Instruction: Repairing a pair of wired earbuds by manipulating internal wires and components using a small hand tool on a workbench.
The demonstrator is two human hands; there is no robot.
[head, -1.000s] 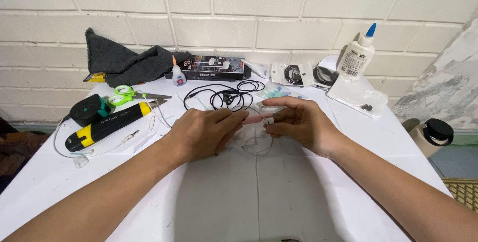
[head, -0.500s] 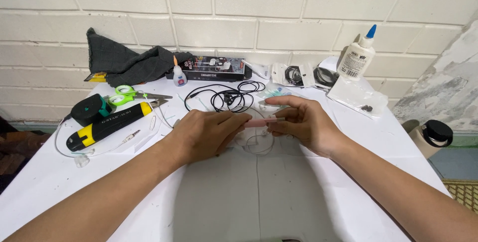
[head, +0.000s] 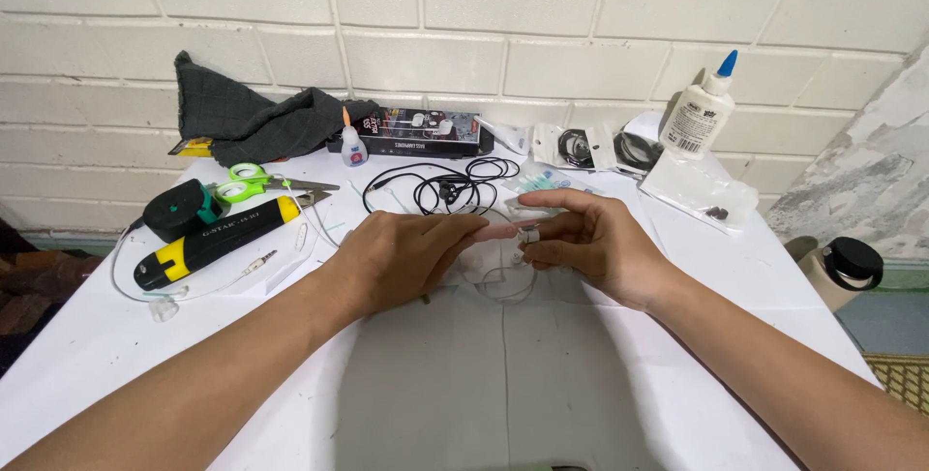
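Left hand (head: 406, 258) and right hand (head: 590, 239) meeting fingertips, pinching a small white earphone piece (head: 527, 235), thin clear cable (head: 503, 287) looped beneath, on white desk (head: 542, 384), black coiled earphone cable (head: 445, 185) behind

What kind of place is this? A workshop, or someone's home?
Probably a small home repair or craft bench: a white table against a painted brick wall, strewn with a glue bottle, green-handled scissors and black earphone cables.

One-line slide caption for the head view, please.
Both hands, left hand and right hand, meet over a thin white cable on a white table cluttered with tools.
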